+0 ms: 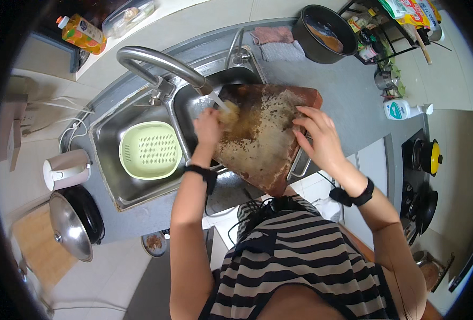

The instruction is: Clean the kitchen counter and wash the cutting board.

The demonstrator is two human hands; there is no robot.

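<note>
A thick brown board (pixel 268 132), with a worn, stained and flaking face, lies tilted across the right sink basin (pixel 190 106) and its front rim. My left hand (pixel 207 130) is closed around a yellowish scrubber (pixel 229 113), blurred, against the board's upper left part. Water from the curved metal faucet (pixel 168 66) runs onto that spot. My right hand (pixel 318 134) rests its spread fingertips on the board near its right edge. Part of the right basin is hidden beneath the board.
A pale green colander (pixel 150 172) sits in the left basin (pixel 116 120). Folded cloths (pixel 274 36) and a large dark pot (pixel 324 58) stand behind. A kettle (pixel 74 168) and a lidded pan (pixel 70 224) are on the left. A spray bottle (pixel 396 109) lies to the right.
</note>
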